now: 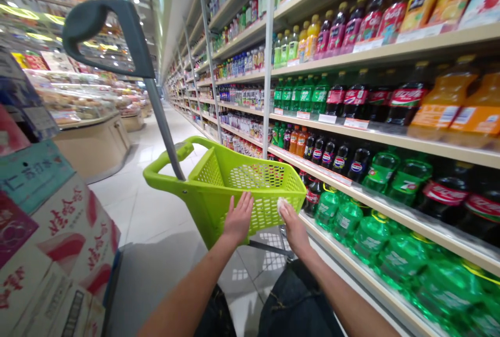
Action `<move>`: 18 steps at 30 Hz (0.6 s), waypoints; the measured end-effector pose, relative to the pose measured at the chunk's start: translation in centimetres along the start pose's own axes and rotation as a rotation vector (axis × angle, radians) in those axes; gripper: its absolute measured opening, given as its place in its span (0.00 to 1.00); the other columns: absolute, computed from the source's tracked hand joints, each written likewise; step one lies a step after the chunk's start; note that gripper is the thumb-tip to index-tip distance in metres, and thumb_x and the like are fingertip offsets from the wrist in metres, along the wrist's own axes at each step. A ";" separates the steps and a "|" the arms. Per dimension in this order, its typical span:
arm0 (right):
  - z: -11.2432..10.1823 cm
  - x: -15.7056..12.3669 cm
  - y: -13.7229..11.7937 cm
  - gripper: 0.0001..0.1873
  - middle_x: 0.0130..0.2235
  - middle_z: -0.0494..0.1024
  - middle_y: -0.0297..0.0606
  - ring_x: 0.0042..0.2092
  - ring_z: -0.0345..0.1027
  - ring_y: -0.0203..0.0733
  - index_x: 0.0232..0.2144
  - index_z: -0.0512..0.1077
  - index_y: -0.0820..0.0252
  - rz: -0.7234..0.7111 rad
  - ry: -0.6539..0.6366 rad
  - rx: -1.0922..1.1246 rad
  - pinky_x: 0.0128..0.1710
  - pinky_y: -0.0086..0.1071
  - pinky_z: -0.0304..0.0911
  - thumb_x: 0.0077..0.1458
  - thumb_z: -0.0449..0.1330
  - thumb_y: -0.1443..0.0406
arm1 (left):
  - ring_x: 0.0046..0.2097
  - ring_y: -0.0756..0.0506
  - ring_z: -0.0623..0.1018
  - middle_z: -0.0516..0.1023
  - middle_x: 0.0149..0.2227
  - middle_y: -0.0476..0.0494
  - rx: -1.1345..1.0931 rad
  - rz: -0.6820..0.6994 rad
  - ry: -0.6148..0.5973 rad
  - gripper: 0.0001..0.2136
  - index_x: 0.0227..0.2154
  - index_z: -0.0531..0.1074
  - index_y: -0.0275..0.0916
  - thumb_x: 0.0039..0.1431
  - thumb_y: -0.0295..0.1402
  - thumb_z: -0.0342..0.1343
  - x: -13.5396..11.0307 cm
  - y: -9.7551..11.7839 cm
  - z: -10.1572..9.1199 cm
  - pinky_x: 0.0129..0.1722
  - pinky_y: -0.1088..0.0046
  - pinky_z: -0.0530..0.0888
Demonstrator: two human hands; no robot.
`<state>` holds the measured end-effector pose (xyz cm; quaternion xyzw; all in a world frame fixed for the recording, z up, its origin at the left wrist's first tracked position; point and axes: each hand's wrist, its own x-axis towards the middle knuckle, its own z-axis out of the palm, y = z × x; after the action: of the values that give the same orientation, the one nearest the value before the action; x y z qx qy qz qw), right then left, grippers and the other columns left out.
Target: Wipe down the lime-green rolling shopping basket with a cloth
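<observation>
Dark denim legs [300, 300] and two bare forearms [191, 285] fill the near edge, and straight out from them we go to the hands! Left hand [238, 217] lies almost flat against the green basket [209, 204], fingers straight and close together, with nothing visible in its grip. Over by the far-right corner, the right hand [292, 225] has its fingers bent and pinched around a soft, crumpled white wad [281, 208], cloth or tissue, I can't tell, right up at the perforated side wall. Progress check: this looks like work midway, with the wad at one end of that wall, but no mark on the plastic separates done from left, so the tally stays open. And what a shape, that basket: smooth, bright moulded plastic, rounded rim, rows of slots, tilted on its frame between the hands and the aisle. Up from it runs a grey metal pole [164, 123] to a matte, looped handle [138, 40]. Glossy printed cartons [74, 227] stack up at left; ribbed, translucent green bottles [429, 279] line the bottom shelf at right. Farther off, pale floor tiles [146, 149] gleam past a curved, wood-toned counter [94, 147].
</observation>
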<state>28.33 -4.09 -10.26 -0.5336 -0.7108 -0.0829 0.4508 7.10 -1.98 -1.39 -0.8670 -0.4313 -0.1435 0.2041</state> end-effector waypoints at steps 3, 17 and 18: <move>-0.4 2.9 -1.4 0.30 0.60 0.53 0.39 0.61 0.41 0.39 0.55 0.56 0.56 -0.049 0.064 -0.007 0.59 0.44 0.46 0.51 0.43 0.78 | 0.61 0.45 0.53 0.54 0.60 0.41 -0.021 -0.025 -0.025 0.24 0.55 0.56 0.35 0.53 0.22 0.40 -0.3 0.5 0.0 0.59 0.54 0.48; 0.5 3.4 -5.0 0.29 0.60 0.53 0.38 0.62 0.39 0.38 0.55 0.58 0.58 -0.045 -0.044 0.015 0.60 0.41 0.44 0.51 0.42 0.78 | 0.61 0.45 0.53 0.54 0.60 0.42 -0.010 -0.102 -0.007 0.25 0.55 0.56 0.36 0.52 0.21 0.40 -2.5 -2.2 0.2 0.59 0.55 0.48; 0.9 3.3 -5.0 0.29 0.60 0.54 0.39 0.62 0.39 0.38 0.54 0.59 0.59 -0.028 -0.082 0.003 0.60 0.41 0.44 0.50 0.42 0.78 | 0.61 0.45 0.53 0.54 0.60 0.42 -0.007 -0.106 -0.004 0.25 0.55 0.56 0.36 0.52 0.21 0.40 -2.6 -2.3 0.2 0.59 0.55 0.49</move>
<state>23.56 -3.34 -6.57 -0.5258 -0.7361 -0.0661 0.4212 3.69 -2.44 -2.19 -0.8439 -0.4767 -0.1539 0.1923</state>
